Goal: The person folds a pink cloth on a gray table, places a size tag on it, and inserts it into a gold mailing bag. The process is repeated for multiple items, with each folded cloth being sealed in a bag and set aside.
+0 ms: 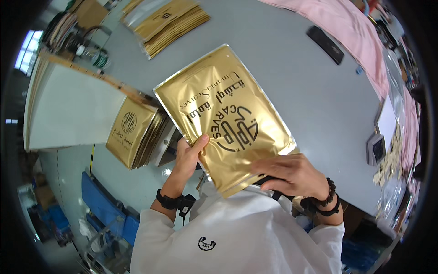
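A flat gold foil pouch [273,121] with dark printing is held up at a slant above the grey table. My left hand [186,157] grips its left edge, thumb lying on the printed face and the other fingers hidden beneath. At the lower right end, my right hand [294,176] is closed over the pouch's edge, its fingers slightly blurred and partly out of sight. Left of my left hand stands a stack of similar gold pouches [130,132].
Another pile of gold pouches [178,25] lies at the far left. Behind the near stack are a white board [77,105] and a plastic bottle [93,55]. On the right are a black phone [325,44], pink cloth [356,41], a small dark block [375,150] and beige pieces [390,160].
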Available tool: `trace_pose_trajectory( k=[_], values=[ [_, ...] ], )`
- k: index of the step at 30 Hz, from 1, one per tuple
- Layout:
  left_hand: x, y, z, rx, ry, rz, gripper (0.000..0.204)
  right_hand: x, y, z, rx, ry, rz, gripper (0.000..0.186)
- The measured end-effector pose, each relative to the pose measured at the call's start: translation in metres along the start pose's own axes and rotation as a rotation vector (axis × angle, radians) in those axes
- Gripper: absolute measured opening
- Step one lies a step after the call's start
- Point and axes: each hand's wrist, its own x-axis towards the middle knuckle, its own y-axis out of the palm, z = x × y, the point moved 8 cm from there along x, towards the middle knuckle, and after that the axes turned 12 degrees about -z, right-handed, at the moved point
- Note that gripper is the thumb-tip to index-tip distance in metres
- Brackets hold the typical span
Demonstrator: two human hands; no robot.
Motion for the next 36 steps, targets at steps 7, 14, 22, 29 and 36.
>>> trace_pose_trajectory(
  k=[7, 14, 22, 29, 36],
  values=[
    [-0.027, -0.159, 0.054, -0.239, 0.295, -0.846, 0.031, -0.029, -0.027, -0.043, -0.155, 0.239, -0.204, 0.026],
    [0.007, -0.272, 0.107, -0.536, 0.282, -1.231, 0.047, -0.034, -0.015, -0.052, -0.189, 0.268, -0.157, 0.022],
    [0.103, -0.307, 0.099, -0.956, 0.137, -0.886, 0.067, -0.038, -0.019, -0.052, -0.223, 0.265, -0.174, 0.017],
    [0.126, -0.321, 0.120, -0.411, -0.114, -0.702, 0.051, -0.045, -0.042, -0.064, -0.269, 0.299, -0.200, 0.016],
    [0.092, -0.259, 0.050, -0.181, 0.079, -0.810, 0.033, -0.026, -0.161, -0.136, -0.498, 0.380, -0.520, 0.023]
  ],
)
